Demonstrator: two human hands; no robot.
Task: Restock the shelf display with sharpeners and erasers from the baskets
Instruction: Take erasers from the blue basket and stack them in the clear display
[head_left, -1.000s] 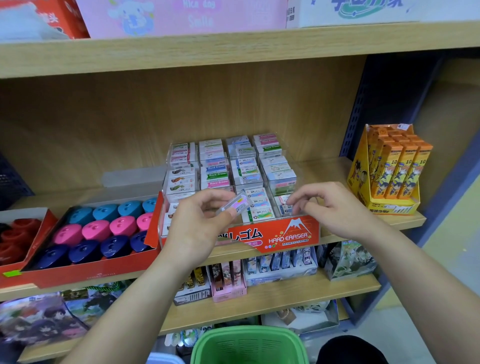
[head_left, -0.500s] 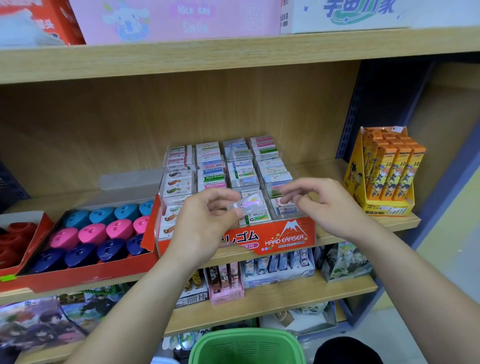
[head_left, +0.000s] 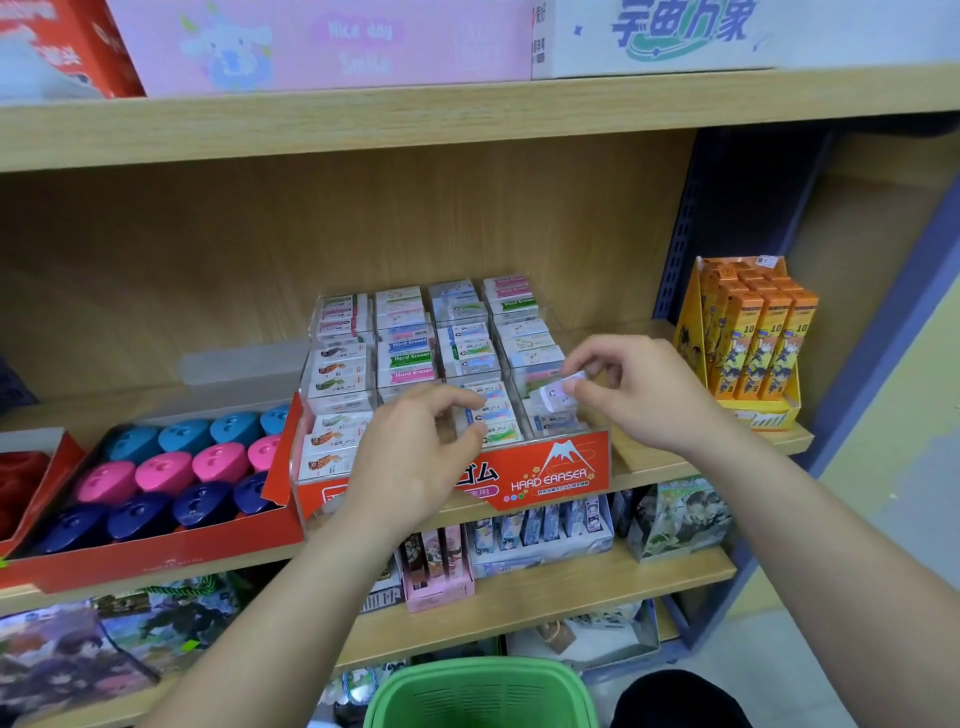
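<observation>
The right grip (head_left: 639, 395) grasps one small wrapped eraser (head_left: 556, 392), pinched between thumb and fingertips; the eraser is tilted and sits at the left edge of this grip, just above the front right compartment of the clear eraser display case (head_left: 550, 467). That compartment, directly below the right grip, already holds a few erasers. The left grip (head_left: 415, 457) is released: its fingers are loosely curled, thumb and forefinger stand apart, and nothing lies between them. It hovers in front of the case's front middle compartments, close to the left of the right grip but not touching it or the held eraser. Behind both grips the remaining compartments of the case are stacked with wrapped erasers in rows, and the case's red front panel reads HARD ERASER below the grips. The case stands on the wooden shelf (head_left: 104, 405). To the left of the left grip, touching the case's side, a red tray (head_left: 156, 556) holds rows of teal, pink and dark blue sharpeners (head_left: 166, 467). To the right of the right grip, well apart from it, an orange carton display (head_left: 758, 343) stands upright on the same shelf. Below both grips, at the bottom edge of the view, is the rim of a green basket (head_left: 483, 691); its contents cannot be seen.
</observation>
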